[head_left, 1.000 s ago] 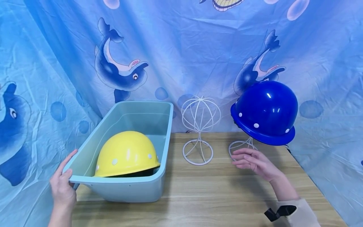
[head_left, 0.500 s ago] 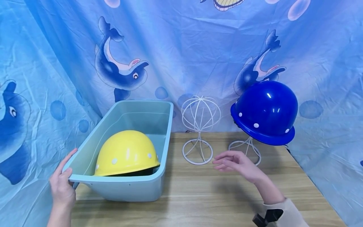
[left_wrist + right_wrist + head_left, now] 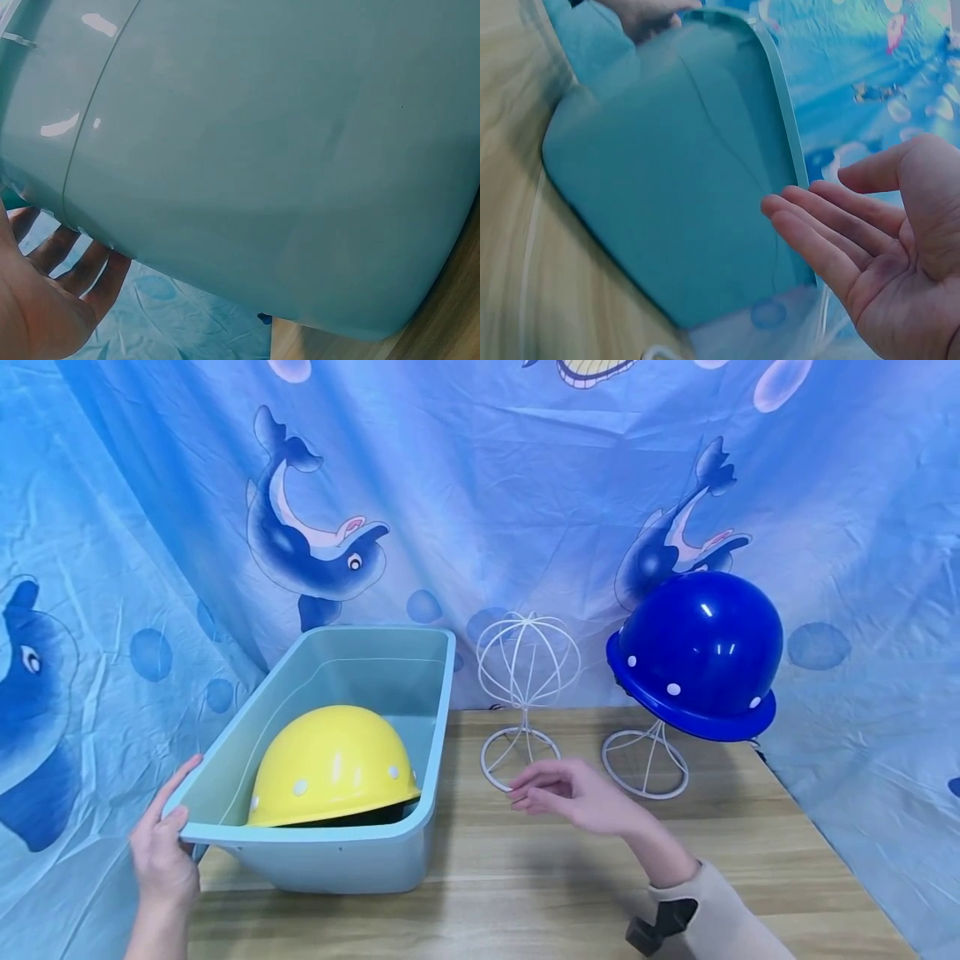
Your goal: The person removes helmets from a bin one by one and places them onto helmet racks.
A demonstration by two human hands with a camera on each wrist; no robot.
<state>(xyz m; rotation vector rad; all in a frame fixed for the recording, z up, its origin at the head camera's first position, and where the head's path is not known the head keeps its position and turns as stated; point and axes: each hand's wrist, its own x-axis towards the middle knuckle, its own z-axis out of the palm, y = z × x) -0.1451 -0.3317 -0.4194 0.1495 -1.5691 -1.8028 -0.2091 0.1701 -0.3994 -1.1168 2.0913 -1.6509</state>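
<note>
1. On the counter (image 3: 487, 914), toward its left side, stands a pale blue-green bin (image 3: 345, 866), with its open top facing up.
2. At its near left corner, the left hand (image 3: 167, 853) grips the rim, thumb and fingers clamped on the edge.
3. Inside the bin, near its front wall, a yellow helmet (image 3: 330, 760) lies dome up and slightly tilted.
4. Right of the bin, the right hand (image 3: 573, 795) hangs over the counter holding nothing; its fingers are extended and close together, the thumb apart from them.
5. Its fingertips overlap the base ring of a bare white wire stand (image 3: 524, 718) in the head view; whether they touch, I cannot tell.
6. Farther right, a glossy blue helmet (image 3: 701, 652) sits tilted on a second wire stand (image 3: 657, 732).
7. Behind everything hangs blue cloth (image 3: 525, 527) printed with dolphins and bubbles.
8. A black device (image 3: 663, 927) is fixed at the pale right sleeve (image 3: 723, 910).
</note>
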